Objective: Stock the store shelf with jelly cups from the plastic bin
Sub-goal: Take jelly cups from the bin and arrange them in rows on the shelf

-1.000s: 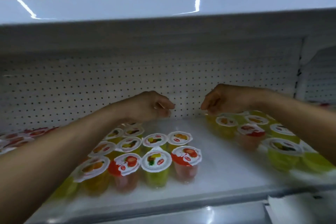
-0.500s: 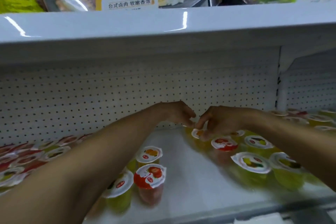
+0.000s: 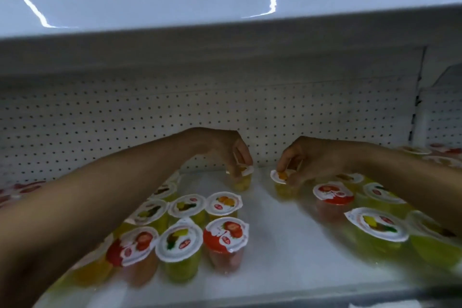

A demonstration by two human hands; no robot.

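Probably light, thin-walled and slick, one yellow jelly cup [image 3: 242, 184] sits at the back of the shelf [image 3: 275, 245], rim pinched by left hand [image 3: 222, 150] fingers; right hand [image 3: 310, 160] fingers pinch the second jelly cup [image 3: 282, 175]. Grip rims gently.

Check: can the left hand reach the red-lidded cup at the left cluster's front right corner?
Probably yes: the red-lidded cup stands uncovered, though the left hand grips a yellow cup at the back.

Dim light is falling from above, with glare streaks shining on the upper shelf edge [image 3: 175, 7] at the top. The frame's edges are bowing, and jelly cups [image 3: 380, 226] at lower right are smearing into blur.
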